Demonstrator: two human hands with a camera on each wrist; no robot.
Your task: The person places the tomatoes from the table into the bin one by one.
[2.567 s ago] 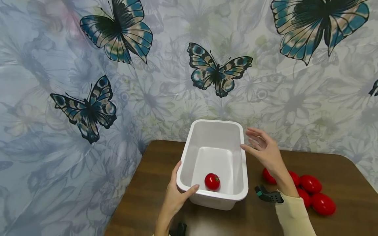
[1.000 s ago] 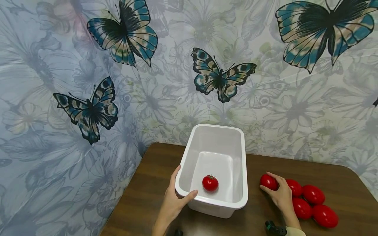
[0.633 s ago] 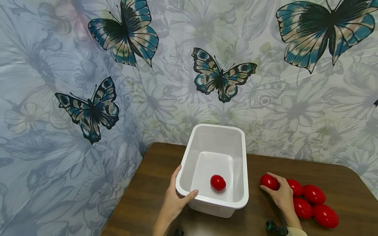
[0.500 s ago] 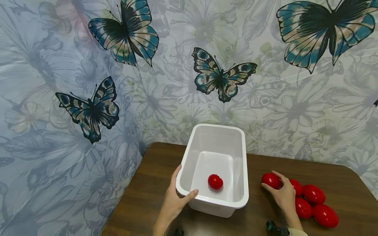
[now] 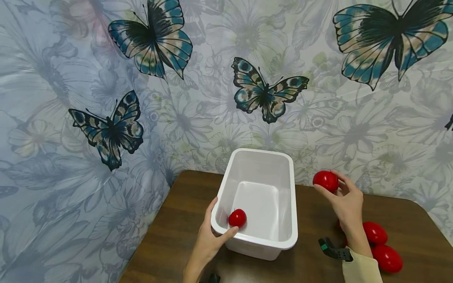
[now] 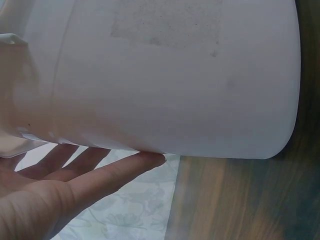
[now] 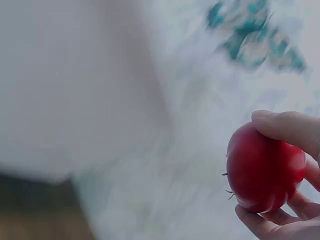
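Observation:
A white plastic tub [image 5: 291,212] stands on the brown table [image 5: 177,239], with one red tomato [image 5: 237,217] inside near its front left corner. My left hand [image 5: 210,239] grips the tub's front left rim, thumb over the edge; in the left wrist view the fingers [image 6: 100,175] lie under the tub's wall [image 6: 175,80]. My right hand [image 5: 347,204] is raised to the right of the tub and holds a second red tomato [image 5: 325,180] in its fingertips, seen close in the right wrist view as a red tomato [image 7: 264,170].
More red tomatoes [image 5: 375,232] lie on the table at the right, behind my right forearm. A butterfly-patterned curtain [image 5: 247,86] hangs close behind and to the left of the table. The table's rounded corner is at the far right.
My right hand has lifted a tomato from the pile and carried it up beside the tub. The tomato inside the tub has rolled to the front left corner.

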